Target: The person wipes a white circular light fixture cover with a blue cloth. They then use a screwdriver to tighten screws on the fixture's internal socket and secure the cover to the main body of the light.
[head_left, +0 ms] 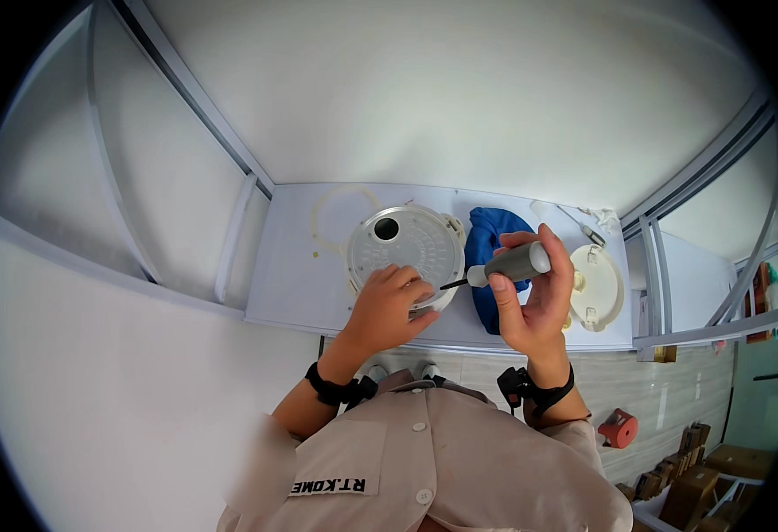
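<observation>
While left hand (pixel 389 306) steadies round lid (pixel 404 246), right hand (pixel 531 297) grips screwdriver (pixel 506 266).

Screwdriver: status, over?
Right hand gripping grey-handled screwdriver, tip at round white lid edge. Left hand steadying lid. Blue cloth just behind.

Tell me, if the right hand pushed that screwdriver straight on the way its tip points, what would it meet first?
Most likely the left hand, whose fingers rest on the round grey lid just ahead of the screwdriver tip; depth is unclear, so the right hand might reach the lid's rim instead.
</observation>
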`<act>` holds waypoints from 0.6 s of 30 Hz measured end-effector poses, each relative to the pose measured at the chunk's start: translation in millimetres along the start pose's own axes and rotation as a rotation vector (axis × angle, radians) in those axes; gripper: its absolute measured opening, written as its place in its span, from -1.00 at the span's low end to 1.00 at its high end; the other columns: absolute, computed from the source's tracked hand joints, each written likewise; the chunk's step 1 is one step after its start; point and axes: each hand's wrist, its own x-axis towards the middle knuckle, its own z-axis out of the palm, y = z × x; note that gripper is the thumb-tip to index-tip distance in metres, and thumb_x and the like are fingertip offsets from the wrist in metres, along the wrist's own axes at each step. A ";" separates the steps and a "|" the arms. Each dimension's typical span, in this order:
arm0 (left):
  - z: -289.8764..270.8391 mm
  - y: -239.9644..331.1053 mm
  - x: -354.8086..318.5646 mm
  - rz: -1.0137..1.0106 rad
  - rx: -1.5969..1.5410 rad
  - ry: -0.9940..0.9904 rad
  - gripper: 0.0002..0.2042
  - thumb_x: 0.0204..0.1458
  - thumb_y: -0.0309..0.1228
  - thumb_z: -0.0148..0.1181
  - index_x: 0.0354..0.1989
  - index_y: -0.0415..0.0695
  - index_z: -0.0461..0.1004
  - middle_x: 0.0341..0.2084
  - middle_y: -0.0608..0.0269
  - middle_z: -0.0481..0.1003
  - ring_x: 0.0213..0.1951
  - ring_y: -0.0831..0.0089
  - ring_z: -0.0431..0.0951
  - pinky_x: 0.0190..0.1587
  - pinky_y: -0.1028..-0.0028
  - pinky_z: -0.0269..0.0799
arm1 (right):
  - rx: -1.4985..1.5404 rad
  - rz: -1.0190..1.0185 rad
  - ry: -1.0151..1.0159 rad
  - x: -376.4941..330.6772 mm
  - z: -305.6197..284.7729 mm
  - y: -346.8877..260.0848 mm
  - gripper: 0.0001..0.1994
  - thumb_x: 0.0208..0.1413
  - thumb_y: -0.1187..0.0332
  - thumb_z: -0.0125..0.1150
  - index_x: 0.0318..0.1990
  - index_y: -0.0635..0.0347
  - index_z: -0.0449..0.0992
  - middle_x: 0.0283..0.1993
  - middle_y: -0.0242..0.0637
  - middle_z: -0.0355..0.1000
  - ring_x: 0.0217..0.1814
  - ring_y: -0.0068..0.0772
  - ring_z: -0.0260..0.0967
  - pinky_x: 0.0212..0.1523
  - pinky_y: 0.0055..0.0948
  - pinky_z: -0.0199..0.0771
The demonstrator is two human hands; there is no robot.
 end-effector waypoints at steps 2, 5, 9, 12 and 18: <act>7.2 3.5 3.3 0.012 0.026 0.033 -0.73 -0.02 -0.30 0.53 -0.15 -0.07 0.68 -0.23 0.34 0.51 -0.12 0.26 0.50 0.00 0.22 0.36 | 0.011 0.001 -0.003 -1.2 0.2 -0.8 -0.26 0.25 0.53 0.43 0.53 0.30 0.19 0.14 0.12 0.50 0.05 -0.24 0.54 0.04 -0.30 0.64; 14.8 6.1 7.1 0.014 0.065 0.039 -0.75 0.02 -0.33 0.50 -0.12 -0.08 0.71 -0.23 0.36 0.51 -0.10 0.30 0.48 0.04 0.24 0.31 | 0.013 -0.003 -0.021 -2.5 -2.2 -2.0 -0.26 0.24 0.54 0.44 0.53 0.28 0.20 0.14 0.11 0.50 0.05 -0.24 0.54 0.02 -0.31 0.63; 20.0 3.8 5.7 0.028 0.081 0.041 -0.77 0.05 -0.38 0.46 -0.10 -0.08 0.71 -0.21 0.36 0.52 -0.08 0.34 0.49 0.06 0.26 0.26 | -0.007 -0.029 -0.036 -4.2 -4.2 -0.6 -0.26 0.24 0.54 0.44 0.53 0.25 0.21 0.13 0.10 0.51 0.02 -0.23 0.54 0.00 -0.32 0.63; 19.8 4.0 3.9 0.067 0.083 0.045 -0.78 0.07 -0.41 0.44 -0.09 -0.08 0.72 -0.20 0.37 0.54 -0.07 0.36 0.49 0.05 0.27 0.25 | 0.002 -0.029 -0.034 -3.8 -4.8 -0.8 -0.27 0.24 0.55 0.44 0.52 0.25 0.21 0.13 0.11 0.51 0.00 -0.21 0.55 0.00 -0.31 0.63; 8.8 1.5 -1.2 0.093 0.131 0.018 -0.76 0.07 -0.44 0.42 -0.06 -0.05 0.73 -0.25 0.41 0.57 -0.11 0.36 0.53 0.05 0.28 0.24 | 0.013 -0.019 -0.023 -5.1 0.1 0.5 -0.27 0.24 0.53 0.44 0.51 0.25 0.22 0.12 0.10 0.52 0.00 -0.20 0.55 0.02 -0.31 0.60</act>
